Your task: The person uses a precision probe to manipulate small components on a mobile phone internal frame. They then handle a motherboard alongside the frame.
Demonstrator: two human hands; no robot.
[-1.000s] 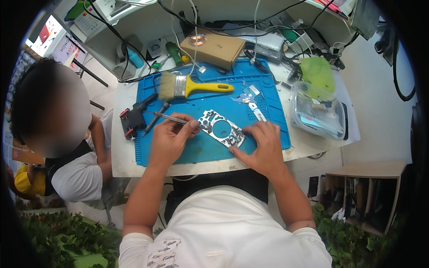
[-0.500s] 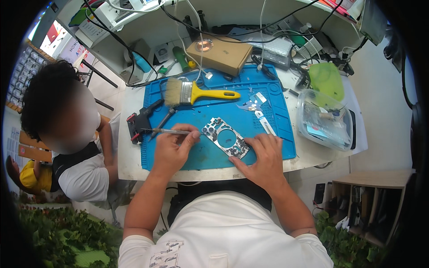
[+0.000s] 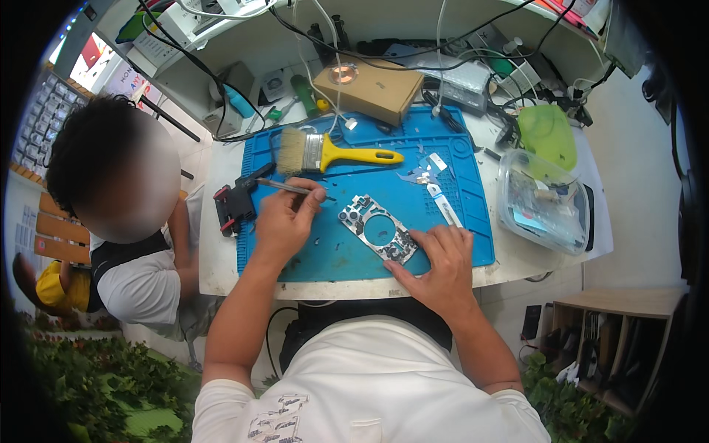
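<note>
While left grip (image 3: 286, 218) pinches thin tool (image 3: 284, 187), right grip (image 3: 445, 258) pinching metal plate (image 3: 358, 222), clear tub (image 3: 555, 241) holding light-blue sheet (image 3: 535, 224)

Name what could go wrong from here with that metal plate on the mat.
The thin tool in the left hand points toward the perforated plate, so a slip might scratch it.

The right hand grips the plate only near its lower right end, so pressure at the far end could make it pivot on the blue mat.

The small dark scrap lying loose on the mat might get brushed away and lost.
</note>
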